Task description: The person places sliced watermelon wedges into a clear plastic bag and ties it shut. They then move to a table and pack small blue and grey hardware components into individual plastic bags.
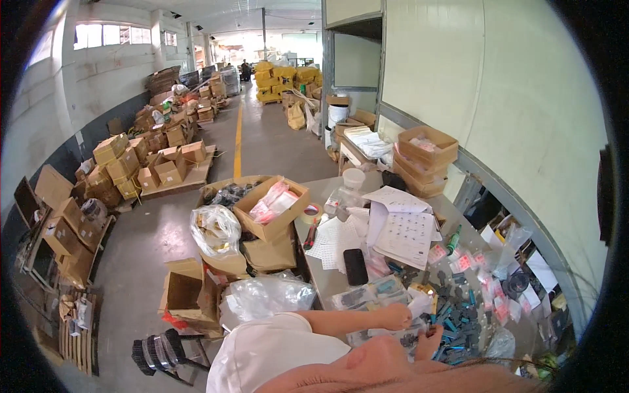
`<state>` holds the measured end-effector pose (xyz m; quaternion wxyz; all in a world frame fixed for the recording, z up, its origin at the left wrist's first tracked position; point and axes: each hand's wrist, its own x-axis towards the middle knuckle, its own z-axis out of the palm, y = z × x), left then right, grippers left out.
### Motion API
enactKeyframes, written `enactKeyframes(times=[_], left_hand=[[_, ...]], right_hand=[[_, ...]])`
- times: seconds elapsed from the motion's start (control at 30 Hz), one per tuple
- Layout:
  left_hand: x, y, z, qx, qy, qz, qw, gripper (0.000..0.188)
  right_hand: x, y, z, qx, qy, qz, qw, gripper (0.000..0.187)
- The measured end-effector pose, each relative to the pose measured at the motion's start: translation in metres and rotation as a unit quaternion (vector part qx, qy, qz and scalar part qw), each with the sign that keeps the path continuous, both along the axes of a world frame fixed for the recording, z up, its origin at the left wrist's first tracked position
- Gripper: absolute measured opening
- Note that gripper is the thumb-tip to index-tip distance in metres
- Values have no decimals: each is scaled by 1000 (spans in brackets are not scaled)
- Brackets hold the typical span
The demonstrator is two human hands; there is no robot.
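Observation:
My left hand (pixel 396 316) reaches in over the table with its fingers curled together. Beside its fingertips lies a clear plastic bag (pixel 420 304); what the hand grips, if anything, is too small to make out. Close by on the right, my right hand (pixel 428 342) is bent inward at the edge of a loose pile of small black and blue plastic parts (pixel 453 321). Its fingers look drawn together, and their contents are hidden. Flat clear bags with dark parts (pixel 370 293) lie just beyond my left forearm.
A black phone (pixel 356 267), printed sheets (pixel 409 226), a tape roll (pixel 311 210) and a red-black cutter (pixel 310 234) lie farther back. A green bottle (pixel 454 240) stands among pink-marked packets (pixel 461 263). Open cartons (pixel 272 226) crowd the table's left side; stacked boxes (pixel 422 167) stand behind.

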<state>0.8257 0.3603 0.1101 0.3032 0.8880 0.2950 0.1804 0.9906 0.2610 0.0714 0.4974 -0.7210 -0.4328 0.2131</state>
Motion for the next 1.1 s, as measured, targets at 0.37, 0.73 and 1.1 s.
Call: enactKeyframes(times=[0.37, 0.73, 1.1], left_hand=[[25, 8, -19, -38, 15, -213, 976, 38], [38, -2, -17, 35, -29, -213, 976, 43], [68, -29, -12, 5, -175, -51, 983, 43]], right_hand=[[11, -8, 54, 115, -33, 148, 982, 30], [12, -9, 47, -4, -65, 136, 989, 16], [84, 10, -30, 259, 644, -219, 686, 19]])
